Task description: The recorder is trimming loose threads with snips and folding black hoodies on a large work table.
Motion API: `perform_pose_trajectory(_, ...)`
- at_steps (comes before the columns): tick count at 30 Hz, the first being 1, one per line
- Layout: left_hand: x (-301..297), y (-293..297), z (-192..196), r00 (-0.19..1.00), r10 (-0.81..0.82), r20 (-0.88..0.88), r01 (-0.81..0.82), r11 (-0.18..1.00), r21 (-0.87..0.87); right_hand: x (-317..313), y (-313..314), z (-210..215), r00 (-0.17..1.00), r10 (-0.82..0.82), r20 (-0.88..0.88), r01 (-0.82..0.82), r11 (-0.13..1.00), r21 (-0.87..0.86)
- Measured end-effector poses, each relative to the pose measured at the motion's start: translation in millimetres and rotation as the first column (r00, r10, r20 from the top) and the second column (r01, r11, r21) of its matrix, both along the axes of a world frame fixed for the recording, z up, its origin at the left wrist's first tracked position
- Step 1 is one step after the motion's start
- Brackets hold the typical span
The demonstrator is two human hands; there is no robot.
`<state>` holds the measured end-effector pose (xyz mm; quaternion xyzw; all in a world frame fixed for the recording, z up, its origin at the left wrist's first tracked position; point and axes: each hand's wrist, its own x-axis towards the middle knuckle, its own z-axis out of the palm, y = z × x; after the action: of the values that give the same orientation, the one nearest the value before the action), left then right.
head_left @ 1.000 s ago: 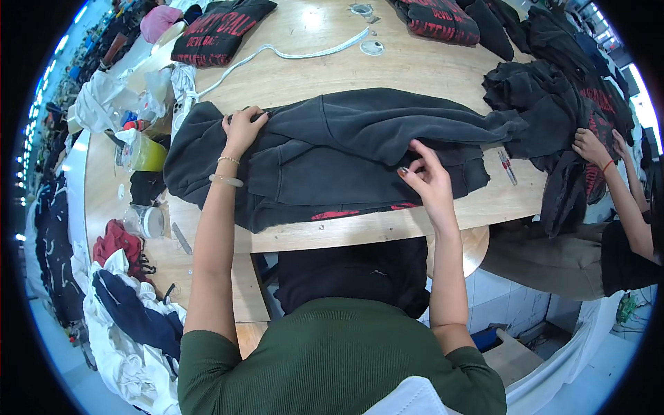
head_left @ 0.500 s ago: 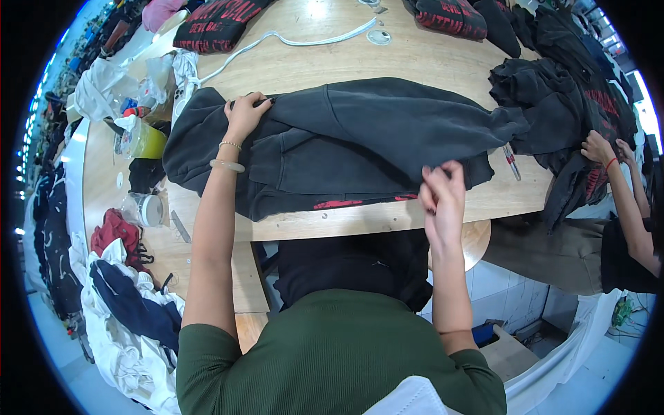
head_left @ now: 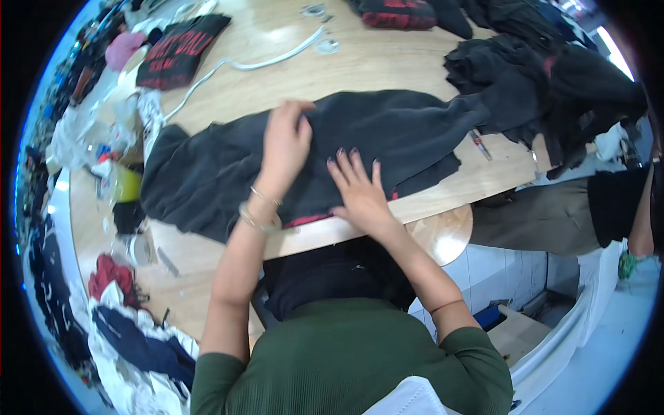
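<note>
A dark grey hooded sweatshirt (head_left: 228, 162) lies folded lengthwise along the table's front edge, its hood end to the left and a sleeve stretching to the right. A strip of red print shows at its near edge. Over the middle of the garment is my left hand (head_left: 285, 145), slightly blurred, thumb apart from the bent fingers and nothing in them. Closer to the edge, my right hand (head_left: 361, 194) rests on the cloth with its fingers spread. Whether the left hand touches the cloth I cannot tell.
Dark garments are heaped at the right (head_left: 505, 76), beside a co-worker's arm (head_left: 643, 214). Folded black garments with red print (head_left: 173, 55) lie at the back. A white cord (head_left: 270, 63), a pen (head_left: 480, 144), a yellow drink cup (head_left: 123, 185) and a clear jar (head_left: 138, 249) are on the table.
My left hand has left the hood end and moved right. My right hand has come left and lowered, fingers spreading on the cloth. The view has shifted; the co-worker's garment at right has been lifted.
</note>
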<state>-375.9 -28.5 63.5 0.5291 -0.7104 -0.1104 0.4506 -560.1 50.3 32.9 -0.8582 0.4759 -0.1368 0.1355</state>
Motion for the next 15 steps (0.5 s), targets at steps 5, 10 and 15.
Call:
perform_pose_trajectory(5, -75.8, 43.4, -13.1, 0.94, -0.299, 0.166, 0.297, 0.954, 0.038, -93.1, -47.2, 81.0, 0.505, -0.462, 0.729, -0.271, 0.717, 0.642)
perform_pose_trajectory(10, -101.9, 57.4, -24.6, 0.859, -0.344, 0.38, 0.359, 0.933, 0.032, -281.1, -177.5, -6.5, 0.34, -0.811, 0.477, 0.907, 0.416, 0.061)
perform_pose_trajectory(15, -91.6, 62.3, -19.2, 0.853, -0.438, 0.284, 0.444, 0.895, 0.046, -308.0, -205.1, -22.1, 0.606, -0.595, 0.528, 0.732, 0.676, -0.079)
